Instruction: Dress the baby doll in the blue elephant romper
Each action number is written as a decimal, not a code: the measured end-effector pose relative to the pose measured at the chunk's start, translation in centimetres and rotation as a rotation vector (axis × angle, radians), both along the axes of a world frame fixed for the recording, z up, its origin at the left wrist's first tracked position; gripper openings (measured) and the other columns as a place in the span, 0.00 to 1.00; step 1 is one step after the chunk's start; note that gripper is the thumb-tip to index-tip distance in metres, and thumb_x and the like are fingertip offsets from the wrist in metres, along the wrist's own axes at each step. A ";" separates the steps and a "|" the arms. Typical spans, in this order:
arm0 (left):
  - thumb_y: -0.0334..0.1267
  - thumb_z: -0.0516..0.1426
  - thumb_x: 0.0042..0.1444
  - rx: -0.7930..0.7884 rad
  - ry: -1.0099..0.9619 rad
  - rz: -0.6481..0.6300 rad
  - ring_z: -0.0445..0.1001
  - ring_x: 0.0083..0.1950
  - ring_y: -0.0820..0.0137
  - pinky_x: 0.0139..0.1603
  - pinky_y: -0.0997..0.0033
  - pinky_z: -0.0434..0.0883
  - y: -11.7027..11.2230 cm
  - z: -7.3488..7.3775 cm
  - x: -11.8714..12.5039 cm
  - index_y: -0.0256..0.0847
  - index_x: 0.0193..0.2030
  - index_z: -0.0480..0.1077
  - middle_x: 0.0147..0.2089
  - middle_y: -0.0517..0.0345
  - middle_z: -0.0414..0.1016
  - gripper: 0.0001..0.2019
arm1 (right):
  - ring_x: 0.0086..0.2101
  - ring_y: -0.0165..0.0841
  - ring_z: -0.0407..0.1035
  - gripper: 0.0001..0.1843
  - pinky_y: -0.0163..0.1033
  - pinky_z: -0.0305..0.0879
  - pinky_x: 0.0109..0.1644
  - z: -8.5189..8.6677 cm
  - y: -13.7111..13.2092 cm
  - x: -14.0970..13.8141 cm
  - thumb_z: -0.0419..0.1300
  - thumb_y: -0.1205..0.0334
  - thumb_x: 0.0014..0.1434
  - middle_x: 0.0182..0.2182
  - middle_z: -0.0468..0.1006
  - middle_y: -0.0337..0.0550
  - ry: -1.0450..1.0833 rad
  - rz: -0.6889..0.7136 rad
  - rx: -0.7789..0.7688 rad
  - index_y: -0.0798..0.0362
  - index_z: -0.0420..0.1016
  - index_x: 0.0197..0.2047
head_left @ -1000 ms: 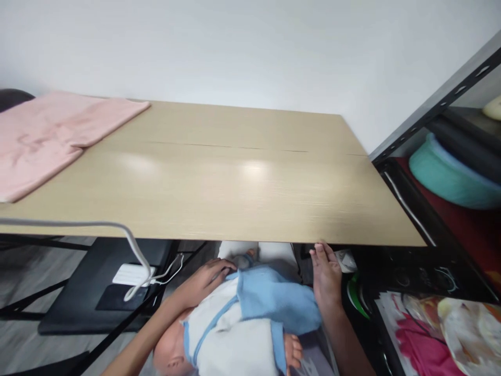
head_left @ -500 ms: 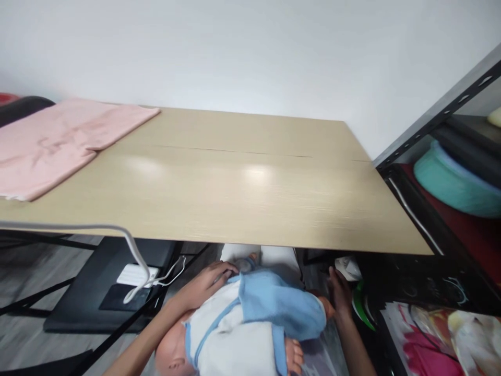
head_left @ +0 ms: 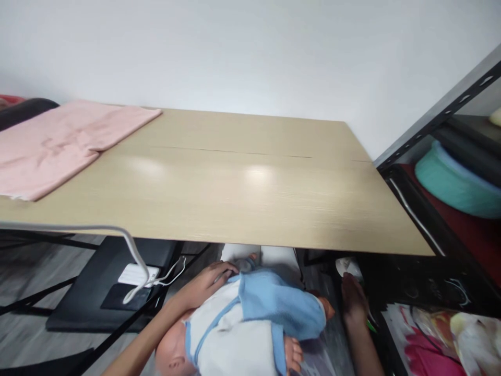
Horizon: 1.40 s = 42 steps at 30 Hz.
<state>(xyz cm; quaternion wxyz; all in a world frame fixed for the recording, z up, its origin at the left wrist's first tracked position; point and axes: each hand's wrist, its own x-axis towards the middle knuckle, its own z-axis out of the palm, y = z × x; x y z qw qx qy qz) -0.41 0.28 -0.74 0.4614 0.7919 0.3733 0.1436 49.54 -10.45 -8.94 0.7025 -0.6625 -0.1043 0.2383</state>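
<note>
A baby doll (head_left: 235,339) in white clothes with blue trim lies across my lap below the table edge, its head at the lower left and a blue-sleeved limb (head_left: 279,305) pointing right. My left hand (head_left: 205,284) lies on the doll's chest with its fingers curled over the cloth. My right hand (head_left: 353,302) is in shadow to the right of the doll and a little blurred. Its fingers stretch up toward a white crumpled thing (head_left: 348,265), and nothing shows in them. A green object (head_left: 370,326) lies just to its right.
A light wooden table (head_left: 242,183) fills the middle, with a pink cloth (head_left: 58,143) on its left end. A white cable (head_left: 131,250) hangs down to a power strip (head_left: 136,272). A dark metal shelf (head_left: 426,209) at the right holds a teal bowl (head_left: 450,183).
My right hand has come down from the table's front edge and moved right, toward the foot of the shelf. My left hand and the doll have stayed put.
</note>
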 end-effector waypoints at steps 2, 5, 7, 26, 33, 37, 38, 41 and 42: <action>0.53 0.45 0.86 -0.011 0.009 0.010 0.82 0.65 0.57 0.71 0.54 0.76 0.0 0.0 0.0 0.50 0.66 0.77 0.65 0.48 0.84 0.22 | 0.23 0.33 0.79 0.29 0.33 0.76 0.24 1.0 0.3 1.2 0.86 0.50 0.26 0.30 0.86 0.33 0.056 -0.076 0.001 0.49 0.86 0.32; 0.53 0.46 0.86 -0.028 0.010 0.016 0.83 0.65 0.56 0.70 0.54 0.77 0.1 0.0 -0.1 0.50 0.66 0.78 0.65 0.48 0.85 0.22 | 0.28 0.30 0.81 0.30 0.29 0.79 0.30 3.8 0.8 1.8 0.88 0.53 0.28 0.34 0.88 0.37 0.112 -0.137 0.033 0.50 0.88 0.36; 0.53 0.47 0.85 -0.031 0.011 0.020 0.83 0.65 0.56 0.70 0.54 0.78 0.1 0.1 -0.1 0.49 0.65 0.79 0.64 0.48 0.85 0.22 | 0.33 0.31 0.84 0.30 0.32 0.84 0.37 6.5 1.3 0.9 0.89 0.51 0.34 0.40 0.90 0.42 0.121 -0.139 0.070 0.51 0.90 0.40; 0.56 0.46 0.84 -0.084 0.052 0.039 0.84 0.65 0.54 0.71 0.52 0.77 0.1 0.5 0.1 0.47 0.62 0.80 0.63 0.47 0.86 0.25 | 0.39 0.25 0.79 0.29 0.32 0.80 0.48 18.4 8.8 -8.9 0.90 0.51 0.42 0.42 0.88 0.34 0.140 0.054 0.316 0.48 0.88 0.45; 0.54 0.47 0.84 -0.088 0.044 0.032 0.84 0.64 0.55 0.71 0.53 0.77 0.2 0.0 -0.1 0.47 0.62 0.80 0.62 0.48 0.86 0.23 | 0.42 0.25 0.79 0.25 0.30 0.77 0.49 18.8 9.5 -9.7 0.87 0.57 0.46 0.42 0.86 0.35 0.157 0.066 0.333 0.49 0.88 0.46; 0.53 0.47 0.84 -0.080 0.028 0.029 0.83 0.65 0.55 0.70 0.54 0.78 0.2 -0.4 -0.2 0.48 0.62 0.80 0.63 0.49 0.86 0.22 | 0.39 0.23 0.76 0.26 0.29 0.77 0.48 17.5 9.2 -8.7 0.88 0.56 0.47 0.41 0.83 0.33 0.133 0.088 0.343 0.49 0.85 0.47; 0.52 0.47 0.85 -0.076 0.022 0.030 0.83 0.65 0.56 0.71 0.54 0.77 0.1 -0.5 -0.3 0.49 0.63 0.80 0.63 0.49 0.86 0.22 | 0.38 0.23 0.76 0.27 0.29 0.77 0.48 16.9 8.9 -8.3 0.88 0.56 0.46 0.40 0.82 0.32 0.115 0.092 0.336 0.49 0.84 0.46; 0.53 0.47 0.85 -0.071 0.007 0.044 0.83 0.65 0.56 0.71 0.54 0.77 -0.1 -0.7 -0.6 0.50 0.63 0.80 0.64 0.49 0.86 0.22 | 0.38 0.23 0.75 0.32 0.28 0.78 0.50 14.6 7.4 -6.7 0.91 0.51 0.43 0.37 0.79 0.29 0.085 0.095 0.285 0.48 0.81 0.44; 0.53 0.47 0.85 -0.074 0.003 0.047 0.83 0.65 0.56 0.72 0.54 0.77 -0.1 -0.7 -0.7 0.50 0.63 0.80 0.64 0.49 0.86 0.22 | 0.39 0.22 0.76 0.33 0.27 0.79 0.50 13.6 6.8 -6.2 0.91 0.50 0.41 0.38 0.79 0.29 0.086 0.089 0.262 0.48 0.81 0.44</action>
